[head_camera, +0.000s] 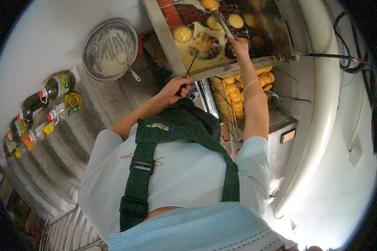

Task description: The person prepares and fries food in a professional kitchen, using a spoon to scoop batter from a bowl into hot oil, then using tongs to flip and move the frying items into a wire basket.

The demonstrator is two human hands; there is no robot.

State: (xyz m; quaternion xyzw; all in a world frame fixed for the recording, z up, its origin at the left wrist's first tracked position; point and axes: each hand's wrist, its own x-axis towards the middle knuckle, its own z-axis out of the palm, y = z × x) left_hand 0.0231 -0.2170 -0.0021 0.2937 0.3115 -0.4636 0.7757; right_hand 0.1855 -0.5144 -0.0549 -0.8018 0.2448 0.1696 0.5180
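My right hand (239, 48) grips the handle of a long metal utensil (224, 26), which reaches over the fryer of oil (238, 63) towards a round golden cake (210, 4). My left hand (177, 88) is closed round a thin dark rod-like tool (192, 64) whose tip points into the foamy oil. Several round cakes lie in the oil, among them a yellow one (182, 34) at the left and another pale one (236, 21) farther right. The far ends of both tools are not clear.
At the left stands a large metal bowl (84, 53) with pale batter and a ladle (133, 73). Oil bottles (64, 105) line the stepped surface. Beside my right forearm, a wire basket (221, 100) holds golden fried pieces (235, 97). Cables (333, 56) run along the right wall.
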